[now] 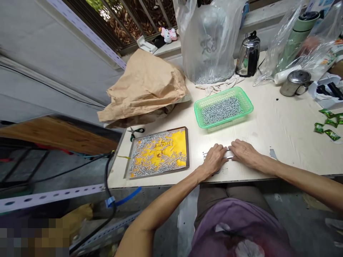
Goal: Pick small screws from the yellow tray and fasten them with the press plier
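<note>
Near the table's front edge, my left hand (pixel 215 159) is closed over the left part of a flat silvery metal strip (pixel 228 154). My right hand (pixel 244 153) lies just beside it, fingers curled over the strip's right part. Most of the strip is hidden under both hands; a short bright piece shows between them. Beyond the hands stands a green plastic basket (pixel 197 117) holding many small silvery metal pins (pixel 222 111). To the left lies a shallow tray (pixel 187 148) with a yellow bottom, strewn with similar pins (pixel 154 167).
Scissors (pixel 136 131) lie behind the tray, near a large brown paper bag (pixel 147 85). At the back are a clear plastic bag (pixel 210 43), a metal kettle (pixel 248 55) and a green bottle (pixel 298 35). Rightward are a lidded metal cup (pixel 295 82) and green-wrapped packets (pixel 332 134).
</note>
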A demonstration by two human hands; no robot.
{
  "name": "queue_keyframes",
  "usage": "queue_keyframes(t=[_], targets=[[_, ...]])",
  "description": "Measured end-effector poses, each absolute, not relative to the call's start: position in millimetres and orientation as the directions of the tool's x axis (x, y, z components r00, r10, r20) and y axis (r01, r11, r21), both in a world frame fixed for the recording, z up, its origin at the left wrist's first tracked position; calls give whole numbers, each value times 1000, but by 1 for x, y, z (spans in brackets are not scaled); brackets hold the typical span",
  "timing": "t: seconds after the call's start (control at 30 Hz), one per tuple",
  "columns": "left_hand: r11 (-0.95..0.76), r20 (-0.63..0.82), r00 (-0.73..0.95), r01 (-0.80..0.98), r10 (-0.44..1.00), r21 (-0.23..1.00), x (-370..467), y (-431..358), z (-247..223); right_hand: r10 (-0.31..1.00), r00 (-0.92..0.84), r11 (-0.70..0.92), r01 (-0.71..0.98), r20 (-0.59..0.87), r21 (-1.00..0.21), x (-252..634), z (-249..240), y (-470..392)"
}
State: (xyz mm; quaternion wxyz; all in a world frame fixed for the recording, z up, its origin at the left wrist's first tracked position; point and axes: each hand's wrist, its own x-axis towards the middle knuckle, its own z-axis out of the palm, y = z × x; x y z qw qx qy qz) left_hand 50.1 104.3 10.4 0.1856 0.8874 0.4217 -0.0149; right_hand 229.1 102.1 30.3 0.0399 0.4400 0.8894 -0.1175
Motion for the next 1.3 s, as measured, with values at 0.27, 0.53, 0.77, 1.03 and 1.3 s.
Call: queue_keyframes(t=[0.27,0.53,0.77,1.03,1.3], targets=[[-522,-207,596,791,776,318,53,109,3,805,-591,568,793,-50,-220,232,11,97],[-556,150,546,729,824,399,59,67,-35,800,-574,515,807,-178,-287,252,28,127],[-549,182,527,714,830,434,69,42,-49,851,-521,498,840,-62,-216,242,14,150],[-528,187,503,717,844,456,62,43,-26,874,-483,486,868,48,-100,205,22,155],[5,-166,52,945,985,327,-5,71,21,832,-549,518,820,-77,-243,191,22,86]])
